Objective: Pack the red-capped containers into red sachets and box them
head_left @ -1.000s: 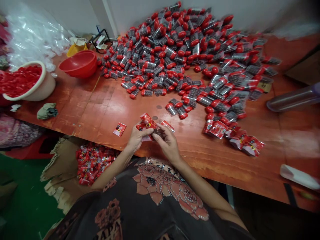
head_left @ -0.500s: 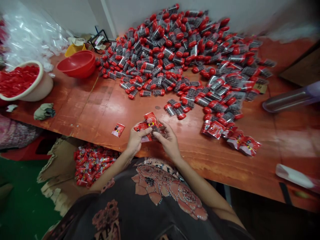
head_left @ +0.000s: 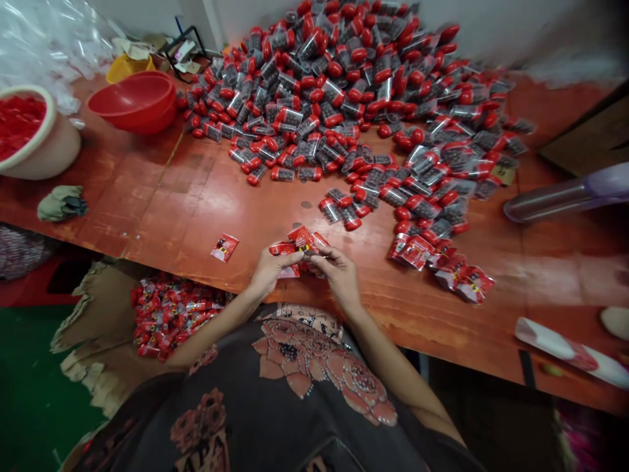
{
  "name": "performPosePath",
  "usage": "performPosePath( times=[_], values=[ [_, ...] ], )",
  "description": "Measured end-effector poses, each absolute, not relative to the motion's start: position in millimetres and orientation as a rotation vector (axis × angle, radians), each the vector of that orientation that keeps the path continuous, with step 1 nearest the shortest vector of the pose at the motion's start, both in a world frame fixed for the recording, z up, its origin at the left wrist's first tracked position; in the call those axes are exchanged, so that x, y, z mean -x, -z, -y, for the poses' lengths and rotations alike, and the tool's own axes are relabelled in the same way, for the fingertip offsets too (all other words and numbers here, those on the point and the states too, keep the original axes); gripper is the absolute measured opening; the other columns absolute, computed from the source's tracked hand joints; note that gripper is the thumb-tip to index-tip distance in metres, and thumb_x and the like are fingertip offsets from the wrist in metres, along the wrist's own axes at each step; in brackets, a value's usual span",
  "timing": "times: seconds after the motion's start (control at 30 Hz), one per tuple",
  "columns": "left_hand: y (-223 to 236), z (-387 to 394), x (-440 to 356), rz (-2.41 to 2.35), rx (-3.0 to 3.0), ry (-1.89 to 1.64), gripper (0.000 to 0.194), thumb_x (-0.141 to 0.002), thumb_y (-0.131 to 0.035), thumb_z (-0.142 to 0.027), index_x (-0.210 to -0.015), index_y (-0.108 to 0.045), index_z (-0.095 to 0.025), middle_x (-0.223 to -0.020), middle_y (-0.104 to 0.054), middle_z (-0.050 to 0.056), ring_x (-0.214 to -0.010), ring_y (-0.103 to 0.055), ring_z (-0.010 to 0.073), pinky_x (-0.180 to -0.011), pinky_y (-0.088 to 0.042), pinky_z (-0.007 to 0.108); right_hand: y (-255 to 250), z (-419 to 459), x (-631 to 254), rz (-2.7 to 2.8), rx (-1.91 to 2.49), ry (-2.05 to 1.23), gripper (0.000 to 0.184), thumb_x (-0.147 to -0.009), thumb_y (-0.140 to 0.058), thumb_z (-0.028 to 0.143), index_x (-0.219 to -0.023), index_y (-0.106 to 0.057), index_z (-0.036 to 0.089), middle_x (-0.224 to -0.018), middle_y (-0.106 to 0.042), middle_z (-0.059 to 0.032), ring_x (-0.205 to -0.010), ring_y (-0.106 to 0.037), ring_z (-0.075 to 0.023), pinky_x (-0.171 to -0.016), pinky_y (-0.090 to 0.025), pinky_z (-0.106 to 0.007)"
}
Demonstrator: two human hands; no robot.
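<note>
Red packets (head_left: 299, 237), at least two (overlapping, hard to count), pinched in left hand (head_left: 266, 271) and right hand (head_left: 343, 274), near table's (head_left: 196, 203) front edge. Leftward, one loose sachet (head_left: 225, 247).

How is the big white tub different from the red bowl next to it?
The white tub is white, but the red bowl is bright red. The white tub is deep with tall sides, while the red bowl is shallower. The white tub has lots of red pieces in it; the red bowl shows none of those. Both have round openings and stand on the table.
</note>
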State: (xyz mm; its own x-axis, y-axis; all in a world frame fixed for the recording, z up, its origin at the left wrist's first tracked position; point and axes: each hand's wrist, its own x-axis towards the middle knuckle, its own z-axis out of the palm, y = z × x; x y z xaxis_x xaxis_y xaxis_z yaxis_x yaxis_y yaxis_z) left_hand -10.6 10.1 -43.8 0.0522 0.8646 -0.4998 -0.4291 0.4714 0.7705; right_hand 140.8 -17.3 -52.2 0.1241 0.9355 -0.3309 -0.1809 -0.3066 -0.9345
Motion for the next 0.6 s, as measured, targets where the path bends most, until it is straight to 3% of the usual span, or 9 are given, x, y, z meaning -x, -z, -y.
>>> performPosePath(
  times=[0.13, 0.23, 0.3, 0.4, 0.6],
  values=[
    [47.0, -15.6, 20.5, -1.101, -0.281, -1.046, 0.036, -0.062, -0.085, -0.030, -0.090, -0.070, -0.015, -0.081, -0.074, 0.007, -0.068, -0.069, 0.0166, -0.067, -0.055, 0.030, 67.8, 16.7, -169.2, 0.846, 1.552, -1.153, 0.030, -0.074, -0.071, 0.039, -0.097, -0.072, 0.020, -0.085, -0.072, -0.0026, -0.062, -0.059, -0.0137, -0.056, -0.051, -0.029],
    [46.4, -18.5, 29.0, -1.019, -0.121, -0.968, 0.025, -0.067, -0.078, -0.015, -0.090, -0.069, -0.013, -0.088, -0.074, 0.010, -0.080, -0.071, 0.0211, -0.076, -0.057, 0.037, 78.9, 16.4, -187.3, 0.996, 1.642, -1.140, 0.030, -0.077, -0.068, 0.041, -0.096, -0.073, 0.018, -0.082, -0.069, -0.0035, -0.063, -0.058, -0.0153, -0.062, -0.051, -0.034],
    [46.2, -18.5, 29.7, -0.978, -0.082, -0.940, 0.029, -0.065, -0.074, -0.005, -0.093, -0.068, -0.012, -0.093, -0.073, 0.012, -0.086, -0.070, 0.0234, -0.081, -0.056, 0.040, 79.3, 17.1, -190.9, 1.170, 1.688, -1.036, 0.029, -0.079, -0.067, 0.041, -0.098, -0.074, 0.020, -0.086, -0.066, -0.0041, -0.071, -0.059, -0.0173, -0.070, -0.051, -0.038],
    [47.2, -17.1, 22.0, -0.954, -0.117, -0.959, 0.031, -0.066, -0.074, -0.004, -0.095, -0.069, -0.013, -0.097, -0.073, 0.011, -0.087, -0.070, 0.0223, -0.082, -0.056, 0.038, 69.8, 17.8, -179.8, 1.338, 1.660, -0.832, 0.028, -0.082, -0.066, 0.040, -0.106, -0.072, 0.026, -0.093, -0.059, -0.0038, -0.078, -0.058, -0.0180, -0.078, -0.050, -0.039],
    [47.6, -14.9, 2.2, -1.040, -0.214, -1.031, 0.021, -0.060, -0.082, -0.010, -0.077, -0.069, -0.012, -0.076, -0.071, 0.005, -0.065, -0.066, 0.0129, -0.067, -0.055, 0.027, 59.7, 13.5, -136.0, 1.355, 1.390, -1.111, 0.036, -0.083, -0.065, 0.033, -0.119, -0.060, 0.030, -0.087, -0.061, 0.0001, -0.071, -0.058, -0.0152, -0.069, -0.052, -0.033]
  ],
)
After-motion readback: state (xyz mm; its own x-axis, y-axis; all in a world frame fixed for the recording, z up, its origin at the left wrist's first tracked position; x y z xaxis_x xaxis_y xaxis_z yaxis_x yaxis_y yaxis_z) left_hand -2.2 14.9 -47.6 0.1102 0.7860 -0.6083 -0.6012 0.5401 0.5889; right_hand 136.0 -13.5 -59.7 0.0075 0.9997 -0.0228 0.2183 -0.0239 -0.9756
